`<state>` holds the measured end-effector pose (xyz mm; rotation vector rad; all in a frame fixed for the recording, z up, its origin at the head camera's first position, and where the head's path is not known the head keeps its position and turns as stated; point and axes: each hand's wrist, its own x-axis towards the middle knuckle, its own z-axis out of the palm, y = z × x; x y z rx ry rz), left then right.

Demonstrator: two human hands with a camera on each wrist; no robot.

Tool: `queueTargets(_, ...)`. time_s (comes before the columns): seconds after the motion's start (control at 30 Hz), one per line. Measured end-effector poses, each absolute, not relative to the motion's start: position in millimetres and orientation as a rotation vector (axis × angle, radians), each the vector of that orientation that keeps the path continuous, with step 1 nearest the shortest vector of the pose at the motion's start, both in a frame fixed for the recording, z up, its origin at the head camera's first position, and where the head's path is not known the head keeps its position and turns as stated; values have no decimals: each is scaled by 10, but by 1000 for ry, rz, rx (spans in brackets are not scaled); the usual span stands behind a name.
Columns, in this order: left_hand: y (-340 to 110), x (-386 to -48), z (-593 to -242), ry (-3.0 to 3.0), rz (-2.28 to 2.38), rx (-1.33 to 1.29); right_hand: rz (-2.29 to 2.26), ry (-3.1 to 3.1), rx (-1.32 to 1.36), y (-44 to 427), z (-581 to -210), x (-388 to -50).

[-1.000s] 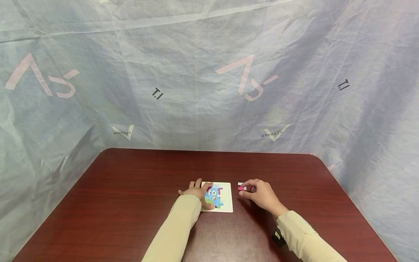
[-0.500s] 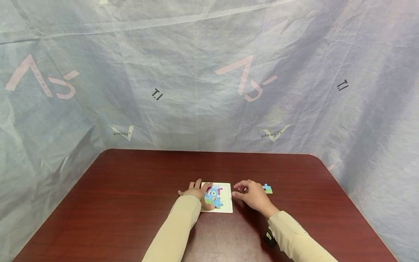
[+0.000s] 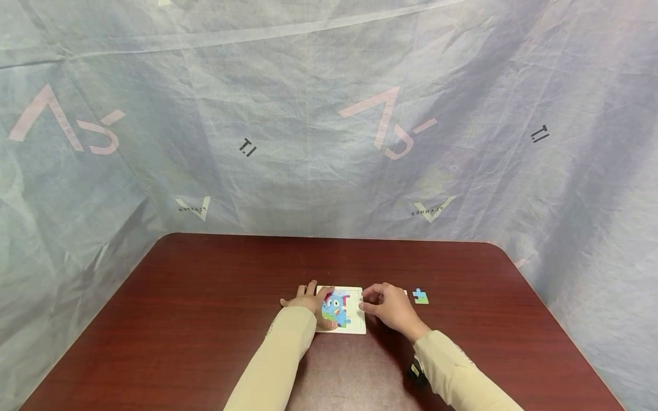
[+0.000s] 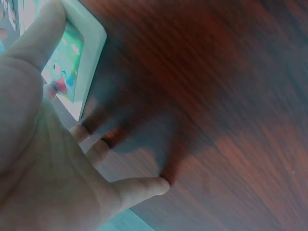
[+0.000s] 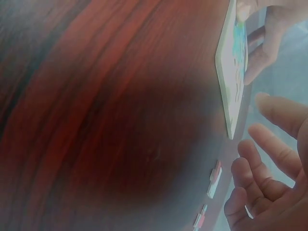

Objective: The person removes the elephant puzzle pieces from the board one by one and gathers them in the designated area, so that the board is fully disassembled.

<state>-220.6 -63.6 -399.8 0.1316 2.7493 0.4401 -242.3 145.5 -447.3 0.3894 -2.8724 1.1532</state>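
My left hand [image 3: 307, 302] rests across the left side of a white puzzle board [image 3: 358, 326], fingers spread, the thumb lying over its printed picture. That picture, a blue cartoon animal [image 3: 336, 302], fills the board's left part; a blank white strip lies to its right. At the board's right edge hovers my right hand [image 3: 392, 307], fingers loosely bent and thumb apart. In the right wrist view I see nothing between its fingers [image 5: 276, 149]. Behind that hand lie puzzle pieces: a blue-green one [image 3: 420, 296] and a pale one [image 3: 405, 293], mostly covered.
The dark red tabletop [image 3: 216, 285] surrounds the board. Two loose puzzle pieces, one pink and white [image 5: 214, 180], lie beyond the board's corner in the right wrist view. A grey printed cloth [image 3: 308, 114] hangs behind the table and along its sides.
My right hand has moved left from the pink and white puzzle piece to the board's right edge, uncovering the blue-green piece. The left hand and the board have stayed in place.
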Motion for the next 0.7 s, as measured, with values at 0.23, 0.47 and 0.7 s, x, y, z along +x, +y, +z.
queueTargets(0.23, -636, -2273, -4090, 2743, 420, 126, 1176, -2868, 398, 1406, -4493, -2441)
queueTargets(0.47, -653, -2404, -4326, 2762, 393, 136, 1166, -2879, 395, 1347, -4501, -2430)
queueTargets(0.7, -636, -2256, -4049, 2749, 444, 127, 1120, -2889, 404, 1296, -4511, -2438)
